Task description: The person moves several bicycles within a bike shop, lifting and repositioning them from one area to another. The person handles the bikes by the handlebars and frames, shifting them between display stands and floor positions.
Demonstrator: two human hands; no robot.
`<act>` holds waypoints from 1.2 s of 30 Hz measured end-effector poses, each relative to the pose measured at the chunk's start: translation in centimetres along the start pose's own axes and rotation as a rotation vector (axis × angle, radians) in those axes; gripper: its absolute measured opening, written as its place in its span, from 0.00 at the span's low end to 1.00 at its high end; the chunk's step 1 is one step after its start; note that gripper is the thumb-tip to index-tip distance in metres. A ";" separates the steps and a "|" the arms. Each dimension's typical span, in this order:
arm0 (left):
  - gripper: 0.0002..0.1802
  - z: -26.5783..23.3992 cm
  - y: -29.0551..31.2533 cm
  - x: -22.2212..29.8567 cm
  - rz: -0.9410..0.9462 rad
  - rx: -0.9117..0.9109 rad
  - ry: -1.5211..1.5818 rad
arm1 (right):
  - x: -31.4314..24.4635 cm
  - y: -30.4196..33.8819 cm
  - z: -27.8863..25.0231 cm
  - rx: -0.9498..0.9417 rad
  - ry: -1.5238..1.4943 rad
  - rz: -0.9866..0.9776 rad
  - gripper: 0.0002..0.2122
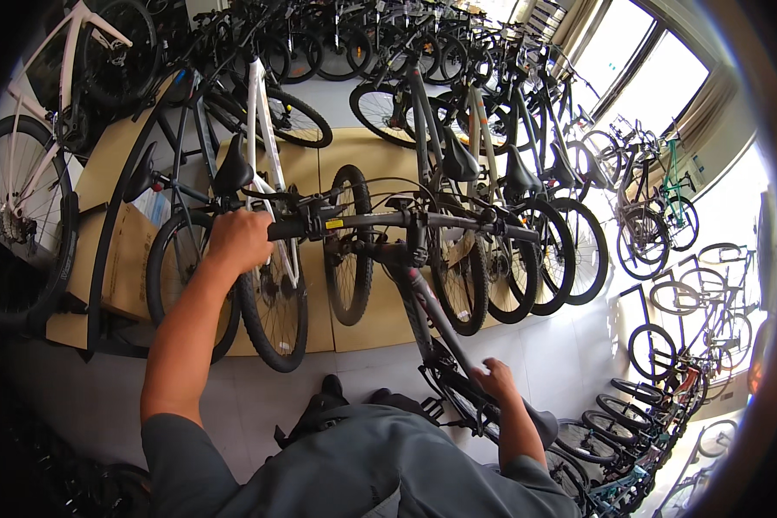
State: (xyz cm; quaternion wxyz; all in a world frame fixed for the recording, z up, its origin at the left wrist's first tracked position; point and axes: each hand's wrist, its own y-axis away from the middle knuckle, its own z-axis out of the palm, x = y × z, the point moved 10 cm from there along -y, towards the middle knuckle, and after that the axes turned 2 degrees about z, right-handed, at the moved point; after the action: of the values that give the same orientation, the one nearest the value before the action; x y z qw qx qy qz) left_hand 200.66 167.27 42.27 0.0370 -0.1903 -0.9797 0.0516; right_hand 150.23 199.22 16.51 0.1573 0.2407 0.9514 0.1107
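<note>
A dark grey mountain bike with red marks on its frame (439,321) stands in front of me, its front wheel (349,259) pointing away. Its flat handlebar (457,222) runs across the view, with cables and brake levers around it. My left hand (240,240) is closed around the outer end of the left grip (287,230). My right hand (495,380) hovers beside the rear of the top tube, ahead of the black saddle (544,426). Its fingers are loosely bent and apart, with nothing visible in them. The right grip (521,233) has no hand on it.
Ahead, a low tan platform (380,332) bears a row of parked bikes, among them a white bike (262,129). A pale pink bike (28,108) stands at far left beside a cardboard box (129,259). More bikes line the back and right side, below bright windows (643,60).
</note>
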 end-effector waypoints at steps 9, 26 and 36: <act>0.12 0.4 -4.6 -2.5 -0.062 -0.017 -0.021 | 5.7 7.0 -12.1 0.520 0.036 0.222 0.18; 0.12 -0.2 -10.0 -3.7 -0.182 0.004 -0.102 | 16.7 16.8 2.7 -0.060 -2.050 0.456 0.36; 0.13 -0.3 -17.5 -6.6 -0.076 0.107 -0.078 | 12.2 16.9 5.1 0.145 -2.180 0.545 0.30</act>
State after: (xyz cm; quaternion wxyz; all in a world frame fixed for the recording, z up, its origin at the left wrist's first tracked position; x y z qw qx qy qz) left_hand 200.32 148.65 44.28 0.0109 -0.1486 -0.9827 0.1100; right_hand 149.04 220.46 13.67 0.8609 0.4174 0.2258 -0.1835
